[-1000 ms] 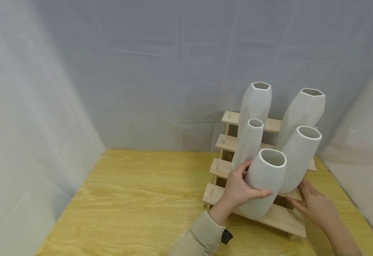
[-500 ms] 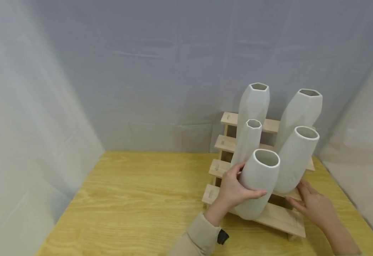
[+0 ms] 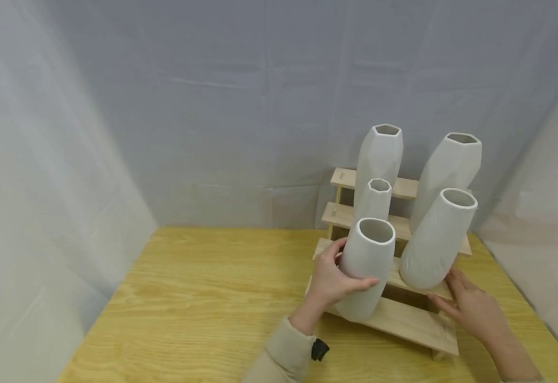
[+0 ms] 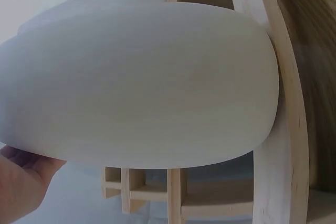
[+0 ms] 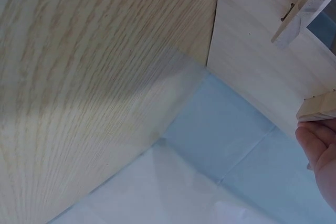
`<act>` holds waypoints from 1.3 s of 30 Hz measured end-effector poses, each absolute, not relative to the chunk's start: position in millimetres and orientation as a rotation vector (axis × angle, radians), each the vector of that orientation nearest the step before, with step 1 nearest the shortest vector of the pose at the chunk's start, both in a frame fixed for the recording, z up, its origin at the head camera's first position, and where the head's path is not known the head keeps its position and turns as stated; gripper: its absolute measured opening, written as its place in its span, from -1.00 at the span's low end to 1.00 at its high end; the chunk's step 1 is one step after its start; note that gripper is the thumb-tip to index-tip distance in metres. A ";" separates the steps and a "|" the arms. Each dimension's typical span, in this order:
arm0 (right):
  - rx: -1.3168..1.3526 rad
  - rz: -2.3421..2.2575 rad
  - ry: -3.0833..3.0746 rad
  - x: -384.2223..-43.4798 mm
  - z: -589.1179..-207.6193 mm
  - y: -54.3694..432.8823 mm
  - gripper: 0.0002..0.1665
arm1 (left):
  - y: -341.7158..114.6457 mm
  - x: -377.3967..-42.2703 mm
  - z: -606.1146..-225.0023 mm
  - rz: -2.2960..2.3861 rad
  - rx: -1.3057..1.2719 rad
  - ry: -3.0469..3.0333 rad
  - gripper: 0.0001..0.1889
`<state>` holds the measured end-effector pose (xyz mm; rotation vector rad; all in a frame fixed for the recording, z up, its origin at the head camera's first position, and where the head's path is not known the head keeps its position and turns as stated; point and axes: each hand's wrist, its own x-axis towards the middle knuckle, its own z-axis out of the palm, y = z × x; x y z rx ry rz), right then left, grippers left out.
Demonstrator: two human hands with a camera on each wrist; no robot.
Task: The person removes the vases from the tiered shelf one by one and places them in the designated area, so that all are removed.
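Note:
My left hand (image 3: 329,276) grips a white vase (image 3: 362,276) with a round mouth, thumb across its front and fingers behind. In the left wrist view this vase (image 4: 142,82) fills the middle, its base right at the lowest step. My right hand (image 3: 475,308) holds the right end of the second step of the wooden tiered stand (image 3: 417,324). In the right wrist view its fingers (image 5: 312,142) touch the board's end. On the higher steps are a round-mouthed vase (image 3: 439,244), a narrow fluted vase (image 3: 376,205) partly hidden, and two tall faceted vases, left (image 3: 379,157) and right (image 3: 448,175).
The stand is at the right of a yellow wood-grain table (image 3: 188,298). Pale sheeting (image 3: 211,106) hangs behind it and along both sides. A black strap piece (image 3: 319,349) shows at the left sleeve.
My left hand has moved the front vase leftward along the lowest step, and it now overlaps the fluted vase. The right hand stays at the second step's end.

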<state>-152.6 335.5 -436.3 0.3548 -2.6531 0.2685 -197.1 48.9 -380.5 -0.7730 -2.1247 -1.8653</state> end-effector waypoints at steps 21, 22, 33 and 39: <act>0.369 0.305 -2.592 -155.3 -441.4 336.9 -0.17 | 2.5 -208.1 -371.8 -1.805 -0.647 -2.137 -0.25; 0.366 0.305 -2.597 -155.6 -441.4 336.7 -0.16 | -0.2 -209.3 -371.9 -1.800 -0.639 -2.132 -0.25; 0.346 0.272 -2.620 -158.7 -441.1 336.4 -0.16 | -34.9 -217.3 -371.6 -1.680 -0.602 -2.103 -0.27; 0.353 0.281 -2.608 -158.4 -440.5 336.5 -0.17 | -53.4 -211.2 -359.4 -1.663 -0.525 -2.124 -0.28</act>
